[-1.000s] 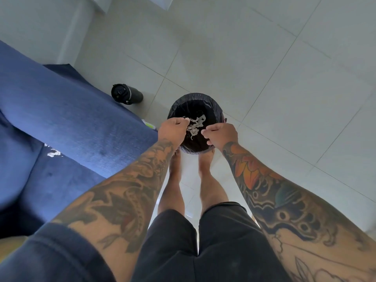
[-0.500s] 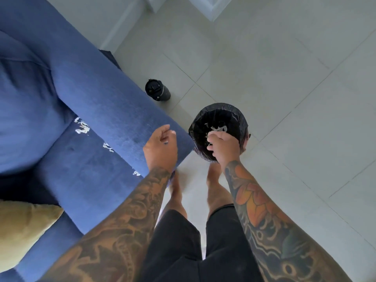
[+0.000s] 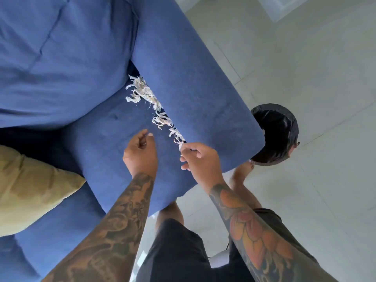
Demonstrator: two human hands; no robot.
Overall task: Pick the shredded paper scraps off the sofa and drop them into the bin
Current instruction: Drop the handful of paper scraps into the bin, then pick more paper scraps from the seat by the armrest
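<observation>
Both hands curled; right hand (image 3: 200,159) pinches scraps (image 3: 154,106).

sofa (image 3: 183,82): matt blue woven cloth
scraps (image 3: 150,98): thin white shredded paper
bin (image 3: 282,127): glossy black plastic liner
floor (image 3: 305,68): smooth pale tiles

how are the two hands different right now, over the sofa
The right hand pinches the near end of the paper scraps at the crease beside the sofa armrest; the left hand holds nothing, its fingers loosely curled. The right hand is at the scrap line, while the left hand is apart from it, over the seat cushion. The right hand is nearer the bin. Both have tattooed forearms.
</observation>
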